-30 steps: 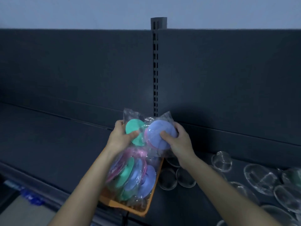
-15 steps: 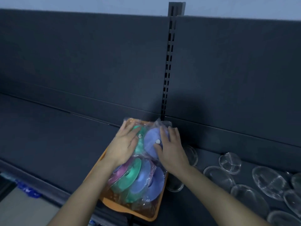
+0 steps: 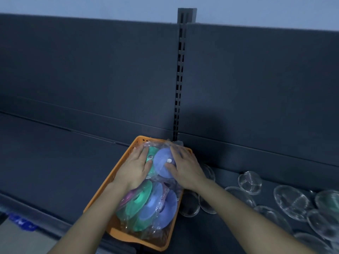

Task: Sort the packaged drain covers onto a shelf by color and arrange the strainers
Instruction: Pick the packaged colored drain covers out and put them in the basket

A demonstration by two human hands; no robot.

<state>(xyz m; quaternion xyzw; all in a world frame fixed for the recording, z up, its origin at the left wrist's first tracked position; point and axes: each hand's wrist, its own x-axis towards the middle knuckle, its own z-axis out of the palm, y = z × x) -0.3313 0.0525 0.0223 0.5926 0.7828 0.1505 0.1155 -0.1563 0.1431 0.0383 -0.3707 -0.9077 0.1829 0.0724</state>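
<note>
Left hand (image 3: pixel 134 169) presses green drain cover (image 3: pixel 151 152) flat, knob upward.

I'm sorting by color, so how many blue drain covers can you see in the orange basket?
3. One blue drain cover at the far end, under the right hand; a second and third in the near right of the orange basket. More may be hidden.
</note>
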